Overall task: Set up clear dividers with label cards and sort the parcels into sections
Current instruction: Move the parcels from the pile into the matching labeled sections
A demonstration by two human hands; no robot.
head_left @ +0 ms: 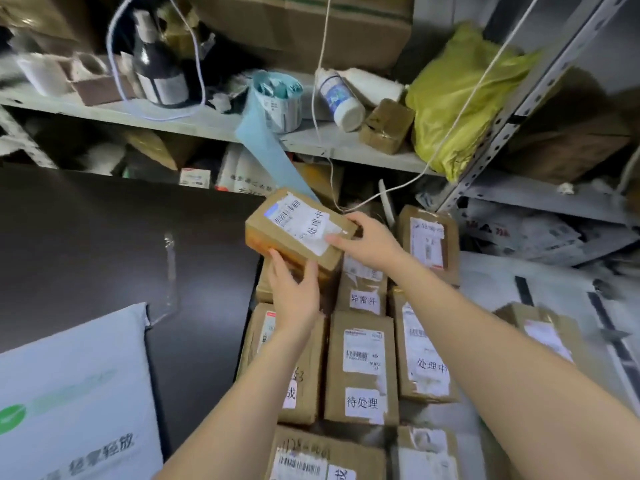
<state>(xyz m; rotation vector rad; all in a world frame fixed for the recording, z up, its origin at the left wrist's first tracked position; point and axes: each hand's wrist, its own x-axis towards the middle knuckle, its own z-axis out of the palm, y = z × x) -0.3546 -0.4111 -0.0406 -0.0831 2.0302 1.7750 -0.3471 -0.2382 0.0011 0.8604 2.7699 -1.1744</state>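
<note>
- Nearest lens: left forearm (235, 410) and right forearm (519, 341), in from the bottom edge, converging on one box.
- Left half: dark board (104, 237). Behind it: grey steel rack (207, 126), cluttered.
- Bottom-left: white mailer bag (69, 393), lying on the board.
- Centre: parcel stack (360, 368), brown cartons in rows, long sides running away from camera. Cards read 待处理, 异常件, 处理中.
- Up top: held parcel (298, 230), raised over the far-left end of the stack; contact underneath hidden.
  - Long axis upper-left to lower-right in view.
  - Label face up, tipped toward camera.
  - Card 处理中 reading sideways.
- Gripping near long edge: left hand (294, 292), fingers curled onto the carton.
- Gripping right end: right hand (370, 240), thumb flat on the label, fingers round the far corner.
- On the board: clear plastic piece (169, 265), possibly a divider; cannot confirm. None seen standing between cartons.
- Step, as judged: sorting, mid-carry, one parcel in hand.
- Next, as judged:
  - Match card to the 处理中 carton (426, 348) on the right.
  - Turn so the long axis lines up with the rows.
  - Lower flat, both hands on until seated.
</note>
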